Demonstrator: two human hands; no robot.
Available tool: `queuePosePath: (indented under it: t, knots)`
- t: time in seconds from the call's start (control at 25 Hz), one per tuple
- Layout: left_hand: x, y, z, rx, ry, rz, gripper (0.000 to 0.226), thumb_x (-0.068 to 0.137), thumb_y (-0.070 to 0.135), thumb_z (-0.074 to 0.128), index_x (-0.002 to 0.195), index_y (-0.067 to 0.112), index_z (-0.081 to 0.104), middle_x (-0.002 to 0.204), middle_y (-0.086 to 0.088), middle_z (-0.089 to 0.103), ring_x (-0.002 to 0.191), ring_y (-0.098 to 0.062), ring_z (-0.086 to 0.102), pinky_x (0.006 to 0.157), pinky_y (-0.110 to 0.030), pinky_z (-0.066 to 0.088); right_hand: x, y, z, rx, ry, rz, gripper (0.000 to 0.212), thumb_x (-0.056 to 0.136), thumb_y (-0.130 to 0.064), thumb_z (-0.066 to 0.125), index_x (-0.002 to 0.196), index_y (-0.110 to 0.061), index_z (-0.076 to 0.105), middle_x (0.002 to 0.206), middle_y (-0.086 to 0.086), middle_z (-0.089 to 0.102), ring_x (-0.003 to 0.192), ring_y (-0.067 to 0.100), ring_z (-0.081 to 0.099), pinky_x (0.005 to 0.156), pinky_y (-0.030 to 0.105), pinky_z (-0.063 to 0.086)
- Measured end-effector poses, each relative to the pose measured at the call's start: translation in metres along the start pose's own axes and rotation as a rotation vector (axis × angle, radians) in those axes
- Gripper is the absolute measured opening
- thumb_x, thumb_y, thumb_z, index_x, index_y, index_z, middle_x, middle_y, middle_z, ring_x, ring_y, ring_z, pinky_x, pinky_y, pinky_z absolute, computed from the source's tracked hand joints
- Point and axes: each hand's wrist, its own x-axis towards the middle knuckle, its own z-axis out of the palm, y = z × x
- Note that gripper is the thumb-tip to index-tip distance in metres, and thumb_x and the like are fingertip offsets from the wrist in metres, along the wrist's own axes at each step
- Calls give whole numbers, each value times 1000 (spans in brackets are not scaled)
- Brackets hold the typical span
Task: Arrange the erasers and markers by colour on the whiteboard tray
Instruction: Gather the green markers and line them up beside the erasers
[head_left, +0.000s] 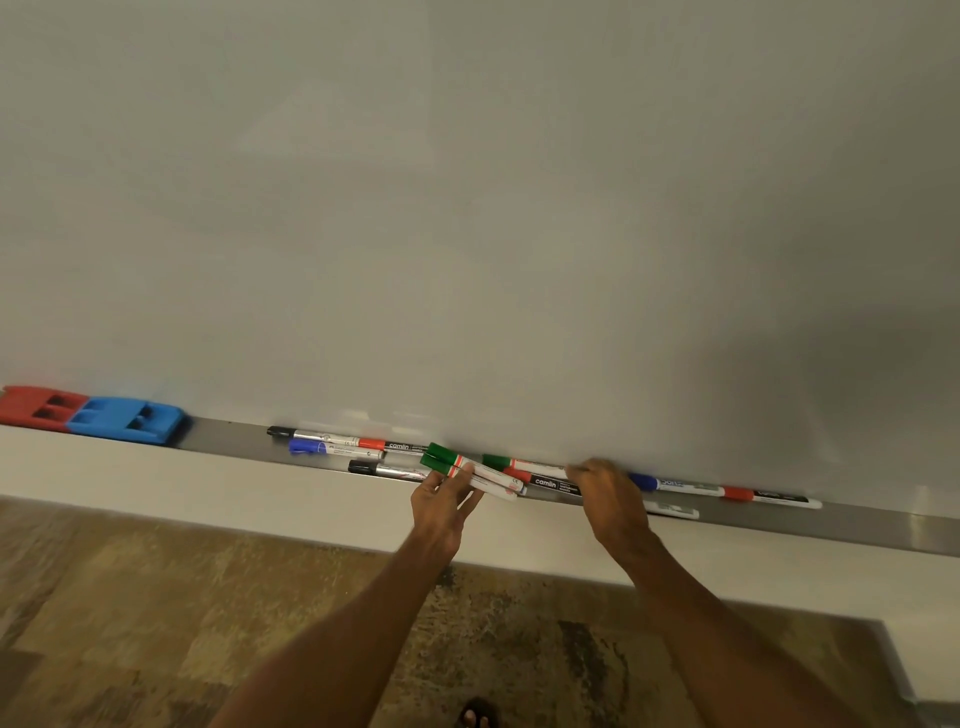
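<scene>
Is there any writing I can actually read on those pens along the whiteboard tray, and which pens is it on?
"camlin": red-capped marker, at the back of the tray.
"camlin": second red-capped marker, between the left hand and right hand.
Small print on the green-capped markers, the blue-capped marker, and the markers right of the right hand: too blurred to read.

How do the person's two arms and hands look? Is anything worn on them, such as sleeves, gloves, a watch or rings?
Both forearms are bare as far as the picture shows; no sleeve edge is visible. The left hand and the right hand wear no gloves. No watch or bracelet shows on either wrist. Rings cannot be ruled out, since the fingers look too small and blurred.
</scene>
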Motion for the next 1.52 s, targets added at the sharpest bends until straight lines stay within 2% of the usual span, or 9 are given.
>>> queuePosePath:
  t: [0.12,0.28,0.4,0.52,0.76,0.92,1.08,1.32,1.52]
  knots:
    - [1,-1,0,9,6,1,17,87,3,63,104,2,62,102,-17,69,94,-27,69,89,-43,55,0,6,-1,11,-13,44,28,91,-19,58,119,-15,59,118,7,63,106,20,61,90,31,54]
    - [0,-2,2,12,11,5,25,87,4,63,111,-1,60,105,-18,69,97,-28,69,79,-38,59,1,4,-1,25,-40,57,29,90,-20,61,119,-15,58,116,8,66,103,20,64,88,32,56]
    - [1,-2,2,15,20,-1,25,87,4,62,112,-2,60,106,-18,68,98,-29,69,88,-43,55,2,1,-1,12,-38,52,31,89,-21,63,119,-14,58,116,8,66,103,20,64,89,32,55]
    - [1,-2,4,13,20,-4,23,87,3,62,110,-1,60,106,-19,68,100,-31,68,88,-43,54,2,1,-2,15,-3,45,31,89,-20,64,118,-15,58,116,7,66,104,20,63,90,32,54]
    - [0,-2,4,20,11,-31,15,89,3,60,104,2,61,105,-19,68,101,-33,67,88,-44,53,-4,1,-8,205,131,62,24,90,-14,60,113,-11,60,113,9,66,102,20,63,89,30,54]
    - [-2,0,6,1,22,-35,10,89,0,59,99,3,58,108,-22,66,103,-36,65,88,-44,52,-9,-4,-12,313,199,91,19,90,-13,60,109,-11,63,107,9,68,94,19,66,81,27,55]
    - [-3,3,6,-17,40,-24,23,90,-1,58,113,-2,55,110,-23,64,106,-38,63,89,-45,52,-8,-13,-18,427,231,136,17,91,-13,58,107,-10,64,104,11,69,92,20,68,77,27,57]
    - [-10,11,11,-31,-24,-43,26,92,-2,53,118,-1,55,103,-19,66,102,-36,63,87,-48,51,4,-44,-28,626,182,91,22,95,-8,51,111,-3,66,110,15,69,98,25,67,79,26,55]
    - [-15,18,12,-49,-20,-24,25,91,-3,55,115,2,56,107,-20,65,103,-36,63,82,-46,53,10,-65,-31,739,126,15,23,95,-10,53,111,-1,68,109,17,71,94,26,70,67,12,51]
